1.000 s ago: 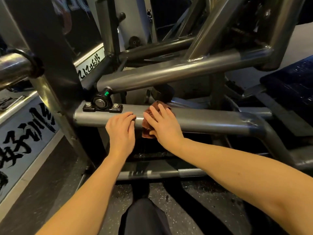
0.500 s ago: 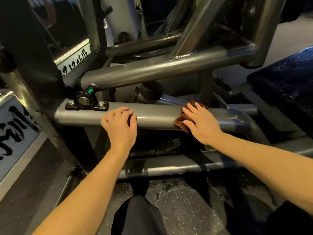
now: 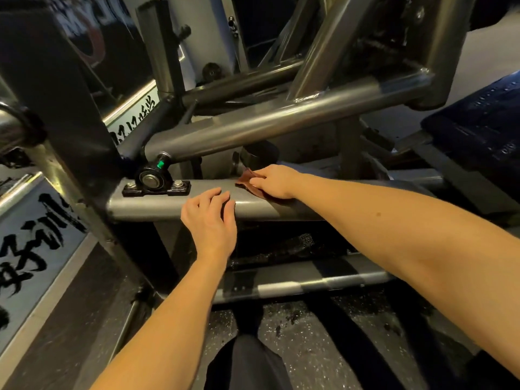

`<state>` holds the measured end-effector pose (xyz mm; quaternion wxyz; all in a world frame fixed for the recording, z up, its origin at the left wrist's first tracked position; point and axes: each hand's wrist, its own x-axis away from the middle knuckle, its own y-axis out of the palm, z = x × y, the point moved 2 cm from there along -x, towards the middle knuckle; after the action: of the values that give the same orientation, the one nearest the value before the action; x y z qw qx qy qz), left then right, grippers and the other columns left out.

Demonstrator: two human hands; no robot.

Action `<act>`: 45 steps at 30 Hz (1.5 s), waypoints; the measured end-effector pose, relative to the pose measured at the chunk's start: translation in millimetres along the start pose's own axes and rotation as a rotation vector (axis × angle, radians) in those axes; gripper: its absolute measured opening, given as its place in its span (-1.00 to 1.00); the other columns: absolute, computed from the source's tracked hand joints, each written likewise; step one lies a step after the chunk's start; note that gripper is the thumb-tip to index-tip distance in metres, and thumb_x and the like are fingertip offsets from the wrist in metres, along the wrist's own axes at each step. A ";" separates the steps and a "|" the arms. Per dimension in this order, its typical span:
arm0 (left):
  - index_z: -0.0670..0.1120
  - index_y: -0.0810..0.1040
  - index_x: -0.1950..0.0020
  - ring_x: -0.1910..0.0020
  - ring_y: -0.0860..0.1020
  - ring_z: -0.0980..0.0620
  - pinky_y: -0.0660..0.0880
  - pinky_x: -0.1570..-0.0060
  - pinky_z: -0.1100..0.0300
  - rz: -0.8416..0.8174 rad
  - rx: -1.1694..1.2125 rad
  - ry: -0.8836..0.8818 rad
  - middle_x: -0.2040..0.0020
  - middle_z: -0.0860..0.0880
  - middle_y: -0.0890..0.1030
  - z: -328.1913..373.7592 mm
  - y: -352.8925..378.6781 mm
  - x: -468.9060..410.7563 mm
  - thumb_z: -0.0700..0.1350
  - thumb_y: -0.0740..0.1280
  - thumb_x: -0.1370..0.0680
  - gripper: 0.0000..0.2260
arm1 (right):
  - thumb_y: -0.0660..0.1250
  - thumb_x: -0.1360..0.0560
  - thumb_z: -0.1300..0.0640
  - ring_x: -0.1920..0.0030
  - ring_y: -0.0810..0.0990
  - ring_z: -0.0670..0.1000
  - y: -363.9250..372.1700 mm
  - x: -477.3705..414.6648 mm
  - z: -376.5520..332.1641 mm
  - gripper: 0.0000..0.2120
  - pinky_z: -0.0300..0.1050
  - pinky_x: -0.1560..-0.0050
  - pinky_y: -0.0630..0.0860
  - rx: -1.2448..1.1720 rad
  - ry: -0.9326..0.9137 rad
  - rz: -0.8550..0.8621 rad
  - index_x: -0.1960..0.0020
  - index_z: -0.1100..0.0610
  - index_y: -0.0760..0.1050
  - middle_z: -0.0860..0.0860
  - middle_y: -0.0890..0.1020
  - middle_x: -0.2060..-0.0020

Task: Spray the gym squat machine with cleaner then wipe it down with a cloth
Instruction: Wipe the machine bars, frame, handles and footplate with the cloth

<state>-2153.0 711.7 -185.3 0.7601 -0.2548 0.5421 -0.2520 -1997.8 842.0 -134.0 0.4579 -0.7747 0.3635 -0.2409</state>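
Cloth: small brown rag (image 3: pixel 245 181), sitting on top of the lower grey bar (image 3: pixel 146 205) of the squat machine, a bit right of the bolted bearing block (image 3: pixel 153 182).
Right hand: the right hand (image 3: pixel 277 182) is laid flat over the rag, fingers pretty much straight, pressing it onto the bar rather than bunching it.
Left hand: the left hand (image 3: pixel 211 220) rests on the front edge of the same bar, fingers loosely bent, holding nothing. Looks like bracing to me.
Hands: near each other, not touching.
Stage: wiping, I reckon. No spray bottle in view.
How it'll handle: the rag's thin and floppy, basically weightless, and should slide easily on that smooth painted steel. A flat palm keeps it spread; for the underside I'd curl the fingers round the tube. The frame's heavy and rigid, so lean on it all you like.
Watch out: the rag could snag on the bearing bolts.
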 end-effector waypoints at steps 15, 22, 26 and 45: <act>-0.06 0.65 -0.26 -0.31 0.43 -0.11 0.27 -0.42 -0.23 -0.007 0.027 -0.027 -0.29 0.00 0.59 3.5 1.5 2.7 -0.05 0.34 -0.65 -0.78 | 0.15 -0.72 0.00 -0.49 0.35 0.26 29.2 73.7 55.8 -0.59 0.15 -0.47 0.31 0.318 0.081 0.380 -0.53 0.06 0.41 0.13 0.41 -0.52; -0.05 0.66 -0.19 -0.33 0.44 -0.10 0.22 -0.44 -0.18 -0.050 -0.046 -0.012 -0.28 0.00 0.58 25.1 0.4 2.7 -0.02 0.32 -0.65 -0.80 | 0.24 -0.66 -0.01 -0.58 0.26 0.19 64.5 103.2 69.8 -0.47 0.20 -0.59 0.19 0.230 -0.088 0.537 -0.59 0.10 0.33 0.10 0.35 -0.57; 0.00 0.66 -0.19 -0.30 0.43 -0.08 0.20 -0.45 -0.14 -0.145 -0.049 0.108 -0.24 0.02 0.58 66.3 15.3 6.6 0.06 0.35 -0.63 -0.78 | 0.23 -0.67 0.03 -0.54 0.34 0.20 49.9 128.3 128.4 -0.54 0.21 -0.57 0.23 0.173 0.062 0.602 -0.52 0.15 0.42 0.14 0.44 -0.51; 0.05 0.67 -0.26 -0.30 0.40 -0.09 0.15 -0.40 -0.07 -0.316 -0.096 0.183 -0.27 0.04 0.57 118.8 46.6 0.1 0.15 0.31 -0.63 -0.69 | 0.13 -0.74 0.05 -0.59 0.25 0.16 5.8 124.6 166.6 -0.55 0.02 -0.58 0.10 -0.023 0.232 0.365 -0.59 0.18 0.32 0.13 0.30 -0.59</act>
<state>-2034.9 759.7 -182.6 0.6457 -0.3489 0.5735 -0.3640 -1804.9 831.6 -211.5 0.4401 -0.6685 0.5507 -0.2372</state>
